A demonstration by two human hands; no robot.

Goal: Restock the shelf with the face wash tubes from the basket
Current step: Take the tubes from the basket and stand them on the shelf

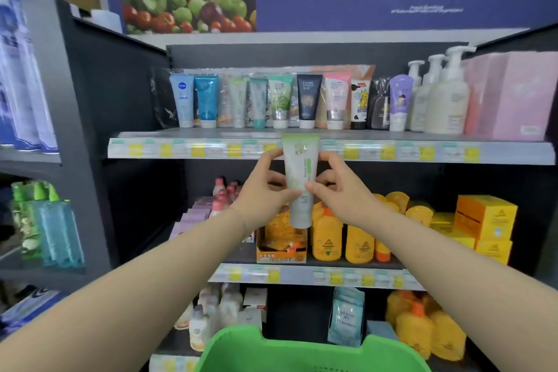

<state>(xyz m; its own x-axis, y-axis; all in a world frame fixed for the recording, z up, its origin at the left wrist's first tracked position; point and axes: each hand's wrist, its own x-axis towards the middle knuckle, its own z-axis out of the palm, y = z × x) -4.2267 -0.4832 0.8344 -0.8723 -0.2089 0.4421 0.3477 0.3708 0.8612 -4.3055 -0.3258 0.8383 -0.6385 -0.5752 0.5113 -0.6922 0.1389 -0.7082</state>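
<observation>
A pale green and white face wash tube (299,160) stands upright in mid-air, cap down, just in front of the top shelf's edge (422,151). My left hand (265,190) pinches its left side and my right hand (341,190) pinches its right side. On the top shelf a row of several face wash tubes (280,100) stands cap down. The green basket (302,350) sits at the bottom of the view; its inside is hidden.
White pump bottles (444,100) and pink boxes (513,96) fill the top shelf's right end. Orange bottles (341,238) and yellow boxes (486,220) crowd the middle shelf. A second shelf unit with blue bottles (24,78) juts out at the left.
</observation>
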